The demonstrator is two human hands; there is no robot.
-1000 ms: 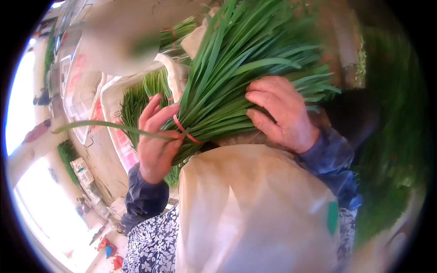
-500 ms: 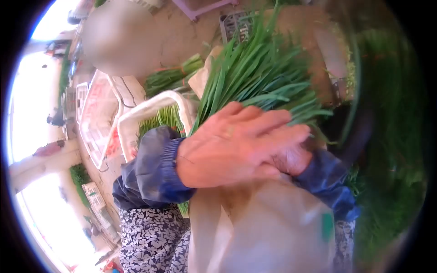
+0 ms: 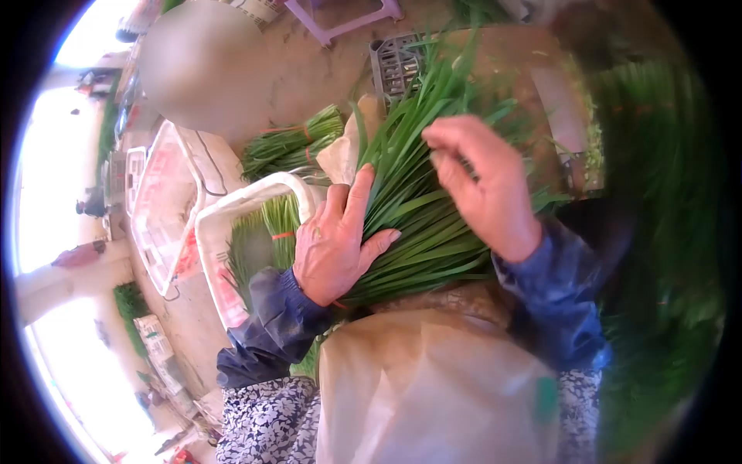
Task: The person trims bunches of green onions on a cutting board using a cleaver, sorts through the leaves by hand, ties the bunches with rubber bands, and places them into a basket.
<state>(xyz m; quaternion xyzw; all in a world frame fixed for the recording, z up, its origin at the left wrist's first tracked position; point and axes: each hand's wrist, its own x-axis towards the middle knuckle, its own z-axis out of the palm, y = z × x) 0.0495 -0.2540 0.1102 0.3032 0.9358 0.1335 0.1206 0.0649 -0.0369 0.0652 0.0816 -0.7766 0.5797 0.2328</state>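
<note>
A large heap of long green chives lies before me, leaf ends fanned away. My left hand rests flat on its left side, fingers spread and thumb apart. Above the right part of the leaves is my right hand, its fingers curled and thumb near the index finger. Anything in that pinch is too small to make out. Left of my left hand, a white basket holds banded chive bundles. Beyond it lies another tied chive bundle. A pale plastic apron covers my lap.
A second white crate stands farther left. Ahead are a dark slotted crate and a purple stool. A wide blade-like piece lies at the upper right. More greens fill the right side, blurred.
My hands were crossed, left over right; now they are apart. The left has drawn back onto the near left of the chives, and the right has risen over the leaves.
</note>
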